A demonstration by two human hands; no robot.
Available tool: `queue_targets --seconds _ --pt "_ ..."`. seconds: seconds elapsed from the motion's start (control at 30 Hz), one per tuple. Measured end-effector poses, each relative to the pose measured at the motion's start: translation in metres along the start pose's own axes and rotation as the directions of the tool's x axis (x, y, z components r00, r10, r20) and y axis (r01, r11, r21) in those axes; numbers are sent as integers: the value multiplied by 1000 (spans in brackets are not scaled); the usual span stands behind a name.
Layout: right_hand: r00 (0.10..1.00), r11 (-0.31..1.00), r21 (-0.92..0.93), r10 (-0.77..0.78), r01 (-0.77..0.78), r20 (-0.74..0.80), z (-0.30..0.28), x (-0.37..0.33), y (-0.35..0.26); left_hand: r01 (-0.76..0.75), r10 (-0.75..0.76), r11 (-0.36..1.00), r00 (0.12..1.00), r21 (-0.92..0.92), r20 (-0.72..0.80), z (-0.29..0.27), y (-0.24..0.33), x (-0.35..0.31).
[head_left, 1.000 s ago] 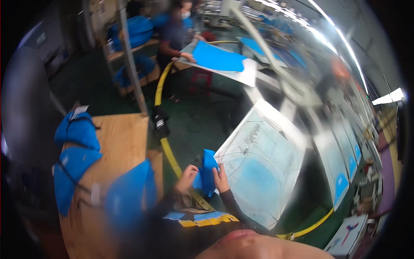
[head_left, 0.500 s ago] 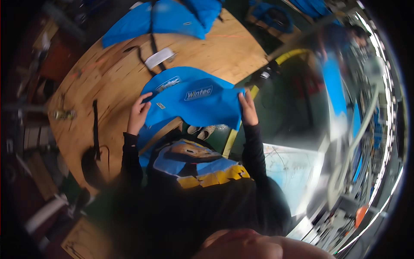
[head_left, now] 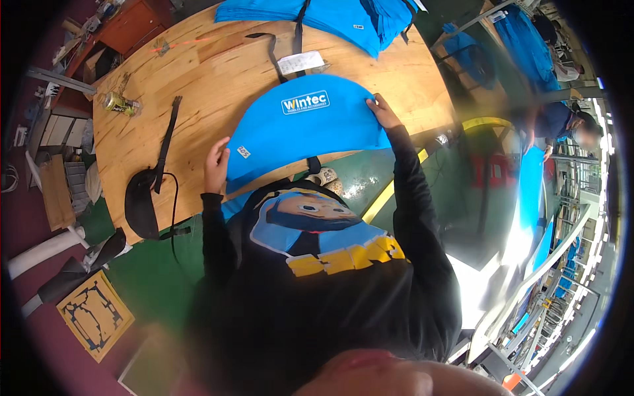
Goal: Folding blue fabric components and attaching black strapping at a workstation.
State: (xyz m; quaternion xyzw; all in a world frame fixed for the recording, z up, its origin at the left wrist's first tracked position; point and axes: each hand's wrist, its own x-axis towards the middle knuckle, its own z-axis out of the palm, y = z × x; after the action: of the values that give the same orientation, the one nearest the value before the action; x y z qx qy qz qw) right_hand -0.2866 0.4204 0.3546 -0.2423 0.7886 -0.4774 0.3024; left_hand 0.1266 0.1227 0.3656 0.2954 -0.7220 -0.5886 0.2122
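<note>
A blue half-moon fabric panel [head_left: 297,135] with a printed white-outlined label and a small white tag lies spread at the near edge of the wooden table [head_left: 218,79]. Its left end is gripped by my left hand [head_left: 216,165], thumb and fingers closed at the edge. At the upper right edge, my right hand [head_left: 385,112] has its fingers closed on the fabric. Part of another blue piece shows below the panel's left end. A black strap and a white paper slip [head_left: 301,63] lie just beyond the curved edge.
A pile of blue fabric pieces [head_left: 330,23] with black straps lies at the table's far side. Left on the table are a drink can [head_left: 122,104] and a black pouch with strap [head_left: 142,204]. A co-worker [head_left: 561,125] stands at the right by more blue material.
The panel, which was raised and bent with a second label showing behind it, is now lower and spread flat. My right hand has moved up and my view has shifted.
</note>
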Motion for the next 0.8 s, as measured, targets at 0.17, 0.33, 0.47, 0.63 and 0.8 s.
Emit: queue_targets --seconds 0.17,0.33,0.47,0.63,0.8 --pt "999 946 -323 16 -30 -46 17 18 59 70 -63 995 993 69 -103 11 -60 -32" --pt "999 951 -308 42 -38 7 10 3 56 85 -50 978 982 189 -182 11 -72 -58" --pt "982 898 -435 133 -62 135 -9 -6 50 171 -112 911 978 376 -174 7 -67 -63" --pt "982 960 -261 -59 105 180 -4 -7 20 59 -31 980 988 190 -148 0 -33 -49" --pt "947 945 -72 -312 318 79 1 14 -58 -14 17 1000 965 12 -261 -13 26 -22"
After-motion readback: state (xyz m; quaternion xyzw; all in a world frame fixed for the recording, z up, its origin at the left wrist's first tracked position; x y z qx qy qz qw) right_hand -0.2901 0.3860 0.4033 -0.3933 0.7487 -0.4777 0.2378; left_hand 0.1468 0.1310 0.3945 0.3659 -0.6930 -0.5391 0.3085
